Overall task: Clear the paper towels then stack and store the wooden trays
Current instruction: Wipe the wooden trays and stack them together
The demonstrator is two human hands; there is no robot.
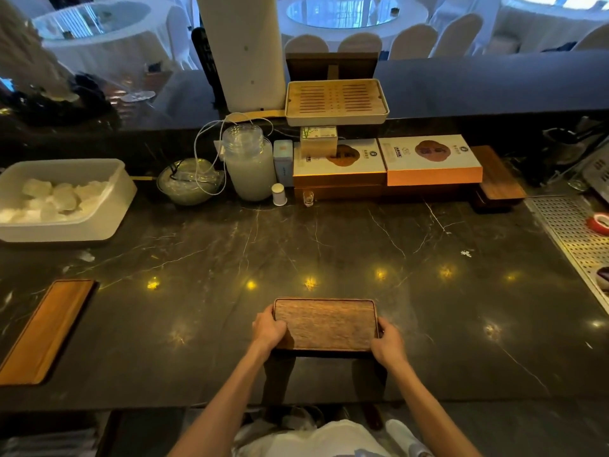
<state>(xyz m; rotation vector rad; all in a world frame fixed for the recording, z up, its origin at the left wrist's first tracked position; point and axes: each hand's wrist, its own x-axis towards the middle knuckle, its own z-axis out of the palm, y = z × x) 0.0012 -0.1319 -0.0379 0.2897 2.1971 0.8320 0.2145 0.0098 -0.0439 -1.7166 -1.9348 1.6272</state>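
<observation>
Dark marble runs under everything on this bench [329, 245], and the wooden tray [324, 324] I am holding sits near its front edge, straight ahead at six o'clock. Its long axis runs from nine to three. My left hand [268, 331] is clamped on the nine o'clock short end, my right hand [389, 344] on the three o'clock end, fingers curled round the rim on both sides; whether the tray rests on the bench or is just lifted I cannot tell. No paper towel lies in it.

A second, lighter wooden tray [46, 328] lies well apart at eight o'clock, close to the front edge, its long axis slanting toward one. My left hand is nearer to it. Another dark tray [497, 174] sits at two o'clock beside the boxes [431, 158].

I judge stacking comes next. Between my tray and the eight o'clock one the bench is bare, so a sideways carry has open room; the white tub [62, 199] at ten stays clear of that path.
</observation>
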